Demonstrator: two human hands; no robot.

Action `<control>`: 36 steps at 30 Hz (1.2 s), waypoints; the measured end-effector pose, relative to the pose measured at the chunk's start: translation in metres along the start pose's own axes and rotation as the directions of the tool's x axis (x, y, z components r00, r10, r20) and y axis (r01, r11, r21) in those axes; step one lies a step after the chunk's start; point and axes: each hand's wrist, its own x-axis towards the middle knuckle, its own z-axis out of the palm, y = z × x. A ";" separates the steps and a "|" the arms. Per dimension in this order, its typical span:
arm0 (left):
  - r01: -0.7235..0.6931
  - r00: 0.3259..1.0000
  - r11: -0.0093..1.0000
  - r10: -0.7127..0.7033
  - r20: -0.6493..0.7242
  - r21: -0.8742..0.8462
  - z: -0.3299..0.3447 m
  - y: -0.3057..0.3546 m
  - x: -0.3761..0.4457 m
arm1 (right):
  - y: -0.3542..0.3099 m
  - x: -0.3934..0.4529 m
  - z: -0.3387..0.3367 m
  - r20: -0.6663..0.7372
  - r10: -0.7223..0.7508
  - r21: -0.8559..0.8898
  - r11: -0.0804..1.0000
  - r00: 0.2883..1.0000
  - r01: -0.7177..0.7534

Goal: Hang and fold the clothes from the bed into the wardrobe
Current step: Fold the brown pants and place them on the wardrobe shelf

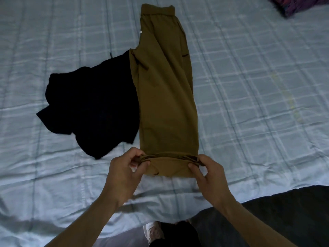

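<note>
While both my hands work at the near end of the trousers, the fold is only just begun. My left hand (pixel 127 168) pinches the left corner of the hems between thumb and curled fingers, and my right hand (pixel 206 169) pinches the right corner the same way, so the cuff edge is lifted into a short turned-over band just off the bed (pixel 258 104).

Beyond my fingers the olive-brown trousers (pixel 167 97) lie lengthwise away from me, one leg stacked on the other, flat and fairly smooth, with the gathered elastic waistband at the far end. The cloth looks soft and matte, a knit or light twill that should crease easily and hold a fold. A small dark slit, perhaps a pocket, shows on the right edge.

To the left, partly tucked under the trousers' edge, a black garment (pixel 89 107) lies crumpled and shapeless; I cannot tell what it is. It has not been folded yet.

Under everything is a pale blue quilted bedspread with a faint check pattern, rumpled in low ridges. At the far right corner a purple patterned cloth (pixel 299 4) just shows.

I judge the task early to midway: the trousers need folding, the black piece is untouched, and the wardrobe is out of view.
</note>
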 end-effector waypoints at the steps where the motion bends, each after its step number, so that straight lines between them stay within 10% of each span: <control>1: -0.020 1.000 1.000 0.020 -0.014 0.014 -0.001 0.007 0.007 | -0.004 0.008 -0.003 -0.022 -0.016 0.033 0.999 1.000 0.016; 10: -0.082 0.989 0.993 0.070 -0.130 -0.089 -0.004 0.077 0.075 | -0.050 0.093 -0.045 0.004 0.004 0.344 0.939 1.000 -0.005; 36: -0.061 0.970 0.952 -0.015 -0.244 -0.300 -0.049 0.149 0.376 | -0.133 0.389 -0.054 -0.175 -0.032 0.385 0.918 0.984 0.098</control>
